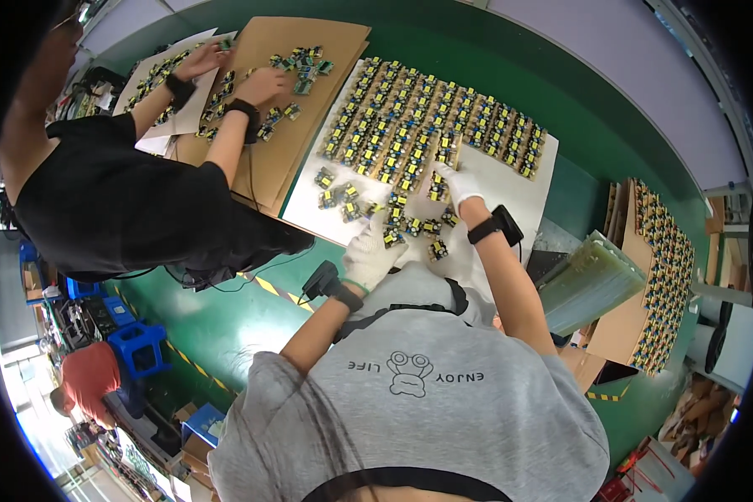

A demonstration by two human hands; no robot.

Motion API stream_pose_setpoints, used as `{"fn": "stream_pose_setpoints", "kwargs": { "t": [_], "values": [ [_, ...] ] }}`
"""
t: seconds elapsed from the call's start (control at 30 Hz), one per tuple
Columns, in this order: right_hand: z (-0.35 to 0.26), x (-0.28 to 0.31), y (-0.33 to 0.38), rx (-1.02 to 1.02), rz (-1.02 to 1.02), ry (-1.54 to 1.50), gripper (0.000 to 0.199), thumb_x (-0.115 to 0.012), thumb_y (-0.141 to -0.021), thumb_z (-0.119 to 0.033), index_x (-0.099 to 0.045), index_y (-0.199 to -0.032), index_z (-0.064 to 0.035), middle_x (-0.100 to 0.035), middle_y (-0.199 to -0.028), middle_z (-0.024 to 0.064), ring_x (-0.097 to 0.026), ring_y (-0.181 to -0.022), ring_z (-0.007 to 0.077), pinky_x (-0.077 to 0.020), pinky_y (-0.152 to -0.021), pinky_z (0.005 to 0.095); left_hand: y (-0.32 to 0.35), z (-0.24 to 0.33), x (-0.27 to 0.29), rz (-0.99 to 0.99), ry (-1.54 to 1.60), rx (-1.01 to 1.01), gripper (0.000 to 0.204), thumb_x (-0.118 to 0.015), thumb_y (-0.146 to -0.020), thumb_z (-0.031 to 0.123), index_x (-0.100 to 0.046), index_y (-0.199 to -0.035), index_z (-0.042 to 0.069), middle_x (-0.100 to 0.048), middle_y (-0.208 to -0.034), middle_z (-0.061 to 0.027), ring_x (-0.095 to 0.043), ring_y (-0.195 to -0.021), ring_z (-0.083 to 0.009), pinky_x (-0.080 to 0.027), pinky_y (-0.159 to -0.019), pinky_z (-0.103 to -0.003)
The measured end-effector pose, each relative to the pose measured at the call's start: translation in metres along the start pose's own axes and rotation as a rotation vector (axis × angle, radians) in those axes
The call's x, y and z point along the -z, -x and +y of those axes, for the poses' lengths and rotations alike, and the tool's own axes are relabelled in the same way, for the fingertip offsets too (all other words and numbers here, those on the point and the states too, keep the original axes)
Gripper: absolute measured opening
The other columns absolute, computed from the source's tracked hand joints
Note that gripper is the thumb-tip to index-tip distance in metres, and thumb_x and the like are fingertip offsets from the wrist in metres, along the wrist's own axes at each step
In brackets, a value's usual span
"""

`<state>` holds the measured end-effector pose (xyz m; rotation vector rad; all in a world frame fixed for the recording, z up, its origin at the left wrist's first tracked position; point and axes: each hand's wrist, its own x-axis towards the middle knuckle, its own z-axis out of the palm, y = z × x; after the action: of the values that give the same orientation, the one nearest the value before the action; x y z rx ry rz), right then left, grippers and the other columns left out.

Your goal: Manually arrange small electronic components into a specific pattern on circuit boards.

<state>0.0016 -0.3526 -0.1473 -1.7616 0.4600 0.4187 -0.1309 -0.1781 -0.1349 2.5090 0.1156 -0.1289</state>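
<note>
My left hand (367, 257), in a white knit glove, is at the near edge of the white board (510, 188). Its thumb and fingers close around a small circuit board (391, 238) with a yellow-topped part. Farther right, my right hand (458, 186), also gloved, has its fingertips on another circuit board (437, 186) at the near end of a row. Between the hands lie several loose circuit boards (431, 226). Others (326, 197) sit scattered left of them. Beyond, rows of the same boards (410, 117) stand packed closely together.
At left, a co-worker in black (134, 192) handles similar boards on a cardboard sheet (263, 171). On my right are a stack of translucent sheets (594, 280) and cardboard holding more boards (665, 268). A blue stool (138, 347) and another person in red (92, 381) are behind left.
</note>
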Motion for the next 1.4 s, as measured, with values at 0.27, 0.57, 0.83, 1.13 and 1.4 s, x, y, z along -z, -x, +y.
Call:
{"fn": "stream_pose_setpoints", "kwargs": {
  "t": [0.27, 0.57, 0.83, 1.13, 1.4],
  "values": [
    [0.001, 0.082, 0.11, 0.131, -0.111, -0.424, 0.017, -0.057, -0.087, -0.015, -0.055, -0.099, -0.0041, -0.053, -0.083, -0.0043, -0.048, -0.077, 0.0041, -0.0395, -0.07, 0.0196, -0.014, -0.009, -0.004, -0.089, 0.021, -0.275, 0.049, -0.067, -0.071, 0.027, -0.053, -0.112, 0.005, -0.06, -0.098, -0.0127, -0.061, -0.083, -0.0296, -0.049, -0.073, -0.037],
    [0.108, 0.134, 0.204, 0.329, 1.315, -0.05, 0.026, -0.055, -0.091, -0.025, -0.048, -0.096, -0.0001, -0.054, -0.083, 0.005, -0.05, -0.074, 0.0108, -0.0427, -0.065, 0.0249, -0.016, -0.034, 0.005, -0.037, -0.113, -0.326, 0.04, -0.064, -0.071, 0.007, -0.058, -0.111, 0.008, -0.059, -0.093, -0.0149, -0.059, -0.08, -0.031, -0.048, -0.071, -0.039],
    [0.178, 0.138, 0.197, 0.331, 1.41, 0.057, 0.026, -0.06, -0.086, -0.017, -0.05, -0.1, 0.0029, -0.057, -0.092, 0.0086, -0.052, -0.079, 0.015, -0.0445, -0.073, 0.0285, -0.016, -0.018, 0.007, 0.053, -0.135, -0.38, 0.044, -0.05, -0.071, -0.002, -0.053, -0.115, 0.005, -0.058, -0.099, -0.0161, -0.06, -0.083, -0.0318, -0.049, -0.073, -0.04],
    [0.111, 0.184, 0.21, 0.608, 1.106, 0.224, 0.025, -0.042, -0.095, -0.019, -0.047, -0.109, 0.0013, -0.054, -0.094, 0.0091, -0.049, -0.085, 0.0161, -0.0417, -0.078, 0.0303, -0.021, 0.011, 0.008, 0.154, 0.015, -0.451, 0.044, -0.046, -0.07, -0.005, -0.054, -0.113, 0.003, -0.057, -0.102, -0.0174, -0.058, -0.09, -0.0322, -0.048, -0.077, -0.038],
    [0.143, 0.175, 0.218, 0.499, 1.023, 0.272, 0.024, -0.042, -0.095, -0.023, -0.048, -0.098, 0.0003, -0.049, -0.075, 0.0048, -0.045, -0.066, 0.012, -0.0378, -0.06, 0.0253, -0.02, 0.005, 0.0, 0.082, 0.044, -0.429, 0.04, -0.05, -0.073, -0.001, -0.054, -0.113, 0.004, -0.057, -0.103, -0.0186, -0.059, -0.088, -0.0344, -0.049, -0.075, -0.039]
  ]
}}
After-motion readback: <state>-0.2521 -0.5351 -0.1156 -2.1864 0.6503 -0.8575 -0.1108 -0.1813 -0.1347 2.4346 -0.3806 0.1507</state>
